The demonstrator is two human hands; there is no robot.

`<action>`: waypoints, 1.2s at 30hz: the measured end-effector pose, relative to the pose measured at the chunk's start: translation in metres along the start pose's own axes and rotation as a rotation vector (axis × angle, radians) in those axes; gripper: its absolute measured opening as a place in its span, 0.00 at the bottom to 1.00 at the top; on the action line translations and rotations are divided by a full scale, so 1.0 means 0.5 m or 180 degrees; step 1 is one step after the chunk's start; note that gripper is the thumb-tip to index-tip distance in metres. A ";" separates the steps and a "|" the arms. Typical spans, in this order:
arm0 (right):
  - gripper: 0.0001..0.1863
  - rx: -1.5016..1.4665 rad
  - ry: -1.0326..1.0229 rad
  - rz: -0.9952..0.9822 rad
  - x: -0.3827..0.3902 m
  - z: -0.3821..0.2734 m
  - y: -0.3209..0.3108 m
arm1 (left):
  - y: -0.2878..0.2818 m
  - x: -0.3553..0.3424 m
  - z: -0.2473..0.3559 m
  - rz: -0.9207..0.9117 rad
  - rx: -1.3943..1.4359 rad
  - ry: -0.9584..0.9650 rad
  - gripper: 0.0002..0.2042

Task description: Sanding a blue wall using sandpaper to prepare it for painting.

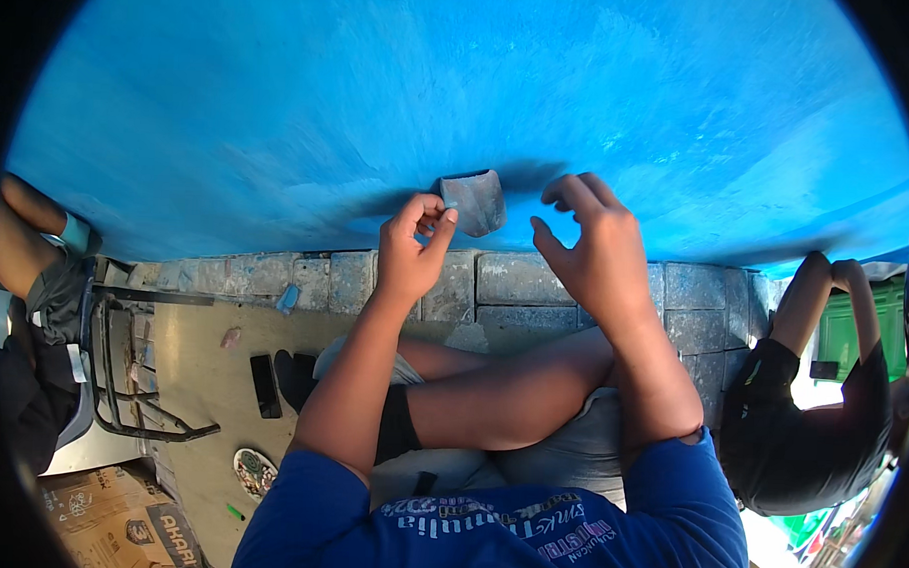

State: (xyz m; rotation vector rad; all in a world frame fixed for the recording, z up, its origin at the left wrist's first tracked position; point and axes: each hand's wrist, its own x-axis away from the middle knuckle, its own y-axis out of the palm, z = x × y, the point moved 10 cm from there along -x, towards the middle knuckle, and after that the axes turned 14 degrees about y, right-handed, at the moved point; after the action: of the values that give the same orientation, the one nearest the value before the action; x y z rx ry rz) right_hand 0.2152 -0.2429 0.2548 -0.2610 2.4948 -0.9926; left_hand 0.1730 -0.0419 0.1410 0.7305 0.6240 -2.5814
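A short grey pipe end point(474, 205) with a dark opening along its top edge juts out at the foot of the blue wall point(461, 94). At its left edge is my left hand point(414, 245), thumb and fingers pinched together. A small pale-blue bit shows at those fingertips, too small to make out. To the right of the pipe end, my right hand point(596, 239) hangs in the air with thumb and fingers apart and curved, nothing between them. It does not touch the pipe.
Grey paving blocks point(525, 279) line the wall's foot. Left of my crossed legs lie a black phone point(266, 386), a bowl of small bits point(255, 472) and a green stick point(235, 513). A metal-framed chair point(116, 372), a cardboard box point(121, 523) and two other people point(810, 427) flank me.
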 end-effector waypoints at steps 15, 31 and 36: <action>0.15 0.0240 0.0031 0.0253 0.009 -0.013 -0.010 | -0.005 -0.006 0.021 -0.0087 -0.0157 0.0200 0.06; 0.36 -0.5542 0.0953 -0.3674 0.048 -0.033 0.110 | 0.001 -0.012 0.029 -0.0081 -0.0100 0.0178 0.08; 0.42 -0.6447 0.0884 -0.3186 0.018 -0.016 0.082 | -0.008 -0.005 0.021 -0.0081 -0.0181 0.0144 0.08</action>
State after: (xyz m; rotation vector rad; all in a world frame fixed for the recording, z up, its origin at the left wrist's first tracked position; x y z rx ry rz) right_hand 0.2032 -0.2112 0.2289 -1.9878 2.4209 1.7740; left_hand 0.1691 -0.0434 0.1518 0.7688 0.7221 -2.5651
